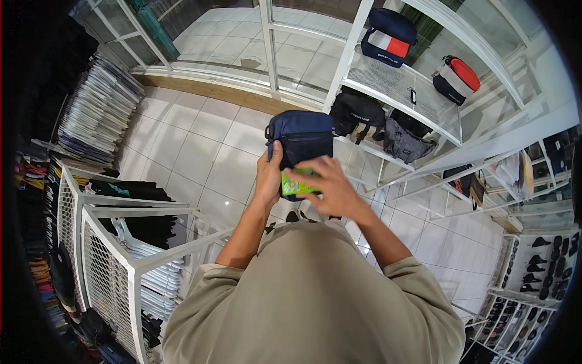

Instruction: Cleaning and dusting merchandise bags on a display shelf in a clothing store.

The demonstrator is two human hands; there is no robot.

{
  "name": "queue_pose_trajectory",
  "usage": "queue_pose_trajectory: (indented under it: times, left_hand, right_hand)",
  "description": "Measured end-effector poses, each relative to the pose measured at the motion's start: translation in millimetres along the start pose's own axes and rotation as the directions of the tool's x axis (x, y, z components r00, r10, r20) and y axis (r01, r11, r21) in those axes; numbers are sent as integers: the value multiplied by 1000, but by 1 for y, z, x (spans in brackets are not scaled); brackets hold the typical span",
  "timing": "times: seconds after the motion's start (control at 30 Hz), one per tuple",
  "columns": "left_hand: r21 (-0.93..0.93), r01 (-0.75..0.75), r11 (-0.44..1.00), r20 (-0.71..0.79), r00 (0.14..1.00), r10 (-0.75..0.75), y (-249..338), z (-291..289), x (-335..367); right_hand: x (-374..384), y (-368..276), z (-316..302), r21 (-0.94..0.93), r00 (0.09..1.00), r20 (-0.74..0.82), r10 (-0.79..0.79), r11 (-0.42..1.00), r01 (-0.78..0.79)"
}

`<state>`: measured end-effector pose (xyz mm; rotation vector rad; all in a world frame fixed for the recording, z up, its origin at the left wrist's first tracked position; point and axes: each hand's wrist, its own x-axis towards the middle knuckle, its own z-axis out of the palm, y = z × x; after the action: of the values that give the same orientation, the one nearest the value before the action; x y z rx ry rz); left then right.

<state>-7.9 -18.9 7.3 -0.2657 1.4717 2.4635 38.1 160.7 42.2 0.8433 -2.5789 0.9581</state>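
The left hand (268, 173) gripped the left edge of a boxy navy fabric bag (303, 130), held up ahead of a tan shirt (309, 291). Against the bag's lower part, the right hand (330, 187) spread its fingers over a smooth green packet (292, 184); whether they gripped it, or it lay inside, could not be told. Right of the bag stood a mesh shelf (379, 77).

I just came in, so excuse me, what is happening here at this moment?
The person's left hand holds a navy bag by its left side, with the thumb on the front. The right hand is at a bright green item against the lower part of the bag; its fingers partly cover it, so I cannot tell what it is. More bags sit ahead to the right, including a navy, white and red one on a white shelf.
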Motion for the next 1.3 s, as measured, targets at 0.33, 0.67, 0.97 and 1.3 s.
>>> queue_pose_trajectory:
  times: [0.33,0.67,0.97,1.3]
  left_hand:
    - [208,-161,965,-57,983,176,-4,-16,19]
    - [62,18,998,-23,1000,-17,20,-6,15]
    - [20,5,1000,-56,998,-4,17,2,19]
    - [-56,115,992,-9,993,-116,7,3,19]
  right_hand:
    - [-19,-1,9,130,995,92,-48,991,35]
    - [-48,18,-9,272,957,-38,286,925,-266]
    - [-44,22,-2,293,912,-211,351,913,-283]
    - [-72,55,2,788,494,-156,855,409,-460]
